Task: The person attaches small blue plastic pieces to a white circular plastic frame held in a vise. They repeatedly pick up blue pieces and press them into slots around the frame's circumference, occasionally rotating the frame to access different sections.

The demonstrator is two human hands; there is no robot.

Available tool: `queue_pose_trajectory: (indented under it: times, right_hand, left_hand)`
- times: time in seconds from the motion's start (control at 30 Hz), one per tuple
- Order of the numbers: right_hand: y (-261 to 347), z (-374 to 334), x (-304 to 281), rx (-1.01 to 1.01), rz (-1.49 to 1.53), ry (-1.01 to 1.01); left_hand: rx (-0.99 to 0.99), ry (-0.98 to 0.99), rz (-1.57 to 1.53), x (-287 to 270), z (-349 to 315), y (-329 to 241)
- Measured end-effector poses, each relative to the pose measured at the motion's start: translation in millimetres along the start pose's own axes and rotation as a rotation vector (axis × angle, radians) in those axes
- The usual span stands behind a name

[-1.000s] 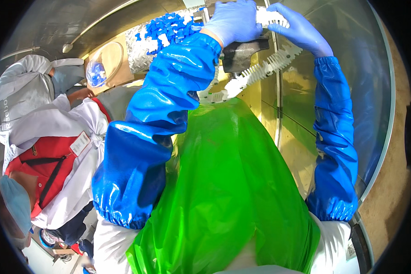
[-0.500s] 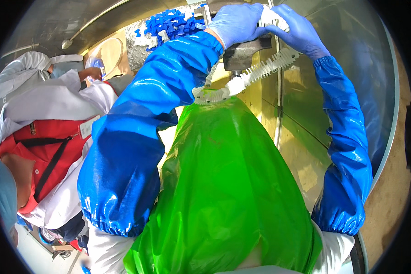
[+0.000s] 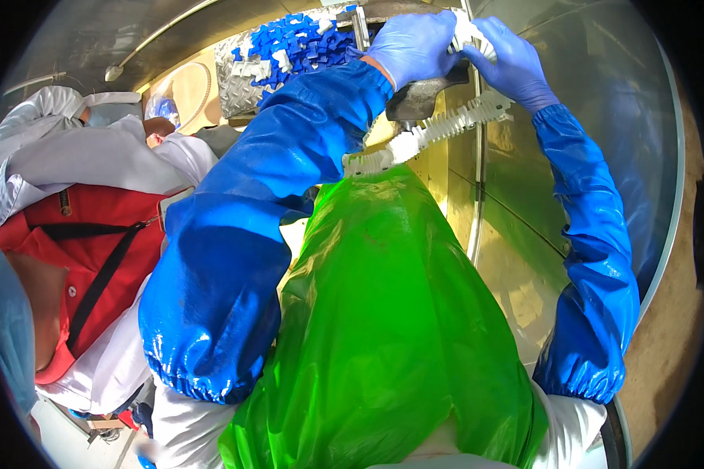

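A white ribbed plastic link chain (image 3: 414, 143) hangs in a loop below my gloved hands, over a dark metal block (image 3: 422, 98). At the top of the view, my left hand (image 3: 416, 48) and my right hand (image 3: 516, 64) face each other with the upper part of the chain between them. Both sets of fingers are closed round its white links, and part of the grip is hidden behind the gloves. The chain's left end disappears behind my left sleeve.
Left of my hands, a diamond-plate metal tray (image 3: 241, 95) bears a heap of small blue and white plastic pieces (image 3: 293, 48). A co-worker in white and red (image 3: 94, 234) stands close on my left. A metal wall (image 3: 626, 102) curves along my right. A green apron (image 3: 391, 313) covers my front.
My left hand has shifted slightly right and down with the chain. The loop's left side is now more hidden by my sleeve. The co-worker's arm has moved slightly.
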State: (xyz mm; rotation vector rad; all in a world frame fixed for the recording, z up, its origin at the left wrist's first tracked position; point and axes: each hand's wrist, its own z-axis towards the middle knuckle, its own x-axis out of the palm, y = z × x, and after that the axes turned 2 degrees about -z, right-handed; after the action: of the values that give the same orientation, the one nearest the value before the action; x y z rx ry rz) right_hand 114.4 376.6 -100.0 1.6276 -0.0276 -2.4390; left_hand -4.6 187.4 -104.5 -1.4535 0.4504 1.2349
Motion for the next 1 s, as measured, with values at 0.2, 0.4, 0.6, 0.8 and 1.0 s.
queue_pose_trajectory:
  times: [0.2,0.4,0.6,0.8,1.0]
  right_hand:
    - [4.6,-1.6,2.1,0.033,-0.073,-0.024]
    - [7.1,12.6,-15.3,0.021,-0.192,0.155]
    - [25.3,39.6,-43.8,-0.07,-0.169,0.267]
    - [-20.5,26.0,-28.1,0.025,0.169,0.368]
    - [-23.2,28.8,-25.7,0.11,0.319,0.404]
  left_hand:
    - [-0.013,-0.028,-0.031,9.4,6.5,2.4]
    - [0.034,-0.223,0.009,33.7,7.4,11.6]
    - [-0.082,-0.157,0.114,33.3,-2.0,0.3]
    - [-0.053,0.022,-0.036,3.0,-2.5,-3.5]
    - [-0.015,0.093,-0.17,-2.4,9.5,14.6]
